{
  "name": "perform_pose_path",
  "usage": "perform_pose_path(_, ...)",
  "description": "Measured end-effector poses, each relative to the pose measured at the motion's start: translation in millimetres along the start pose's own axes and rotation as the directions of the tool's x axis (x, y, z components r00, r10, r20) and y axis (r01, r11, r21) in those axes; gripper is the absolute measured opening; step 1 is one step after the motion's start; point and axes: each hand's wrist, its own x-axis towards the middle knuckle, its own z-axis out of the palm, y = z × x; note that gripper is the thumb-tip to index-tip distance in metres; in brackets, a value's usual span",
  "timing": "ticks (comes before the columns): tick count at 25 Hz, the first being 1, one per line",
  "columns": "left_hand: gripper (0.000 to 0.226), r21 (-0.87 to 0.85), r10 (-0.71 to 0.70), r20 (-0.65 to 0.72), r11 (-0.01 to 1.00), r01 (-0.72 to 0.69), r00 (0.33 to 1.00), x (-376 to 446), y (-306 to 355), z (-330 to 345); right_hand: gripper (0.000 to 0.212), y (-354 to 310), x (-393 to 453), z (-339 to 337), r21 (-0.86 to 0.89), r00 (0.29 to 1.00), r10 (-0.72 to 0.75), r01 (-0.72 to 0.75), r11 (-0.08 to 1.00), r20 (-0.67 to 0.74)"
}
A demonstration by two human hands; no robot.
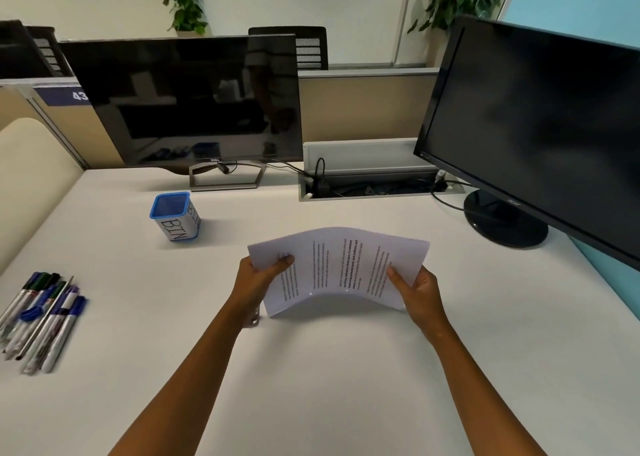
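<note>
A printed sheet of white paper [337, 268] is held above the middle of the white desk [311, 369], bowed upward in an arch. My left hand [258, 282] grips its left edge, thumb on top of the text. My right hand [417, 291] grips the right edge the same way. A small metal object [254, 318] peeks out on the desk just under my left wrist; what it is cannot be told.
A blue-rimmed cup labelled BIN [176, 216] stands at left-centre. Several markers and pens [43, 318] lie at the desk's left edge. A Dell monitor [187, 102] stands at the back, a black monitor [540, 126] at the right, an open cable tray [370, 182] between them.
</note>
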Motion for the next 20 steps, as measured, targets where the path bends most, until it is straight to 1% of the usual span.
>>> perform_pose_path(3,0.055,0.043,-0.05,0.003,0.998,0.05,0.999,-5.8,-14.8,-0.4,0.024,14.9,-4.7,0.0,-0.037,0.999,0.05,-0.05,0.998,0.007)
perform_pose_path(4,0.057,0.044,-0.052,-0.002,0.998,0.052,0.999,-5.5,-17.2,-0.3,0.024,17.3,-5.3,-0.1,-0.038,0.998,0.055,-0.055,0.998,0.005)
perform_pose_path(7,0.042,0.003,-0.028,0.004,1.0,0.028,1.0,-2.4,-12.2,3.9,0.026,19.5,-4.4,-1.6,-0.014,0.999,0.053,-0.053,0.998,-0.01)
perform_pose_path(12,0.028,-0.019,-0.032,0.042,0.999,0.033,0.999,-7.6,-15.3,14.4,0.026,28.4,-3.4,-7.1,-0.023,0.996,0.086,-0.086,0.996,-0.005)
perform_pose_path(15,0.029,0.003,-0.064,0.054,0.998,0.064,0.996,-8.2,-27.3,16.0,0.024,30.4,-1.8,-10.8,-0.034,0.996,0.089,-0.089,0.995,-0.011)
perform_pose_path(18,0.034,0.027,-0.085,0.043,0.996,0.084,0.995,-0.2,-23.1,19.4,0.022,29.6,1.7,-19.6,-0.078,0.996,0.078,-0.081,0.994,-0.038)
perform_pose_path(20,0.023,0.08,-0.065,0.037,0.995,0.062,0.997,6.7,-15.2,22.7,0.021,30.3,3.8,-27.7,-0.094,0.995,0.068,-0.075,0.993,-0.073)
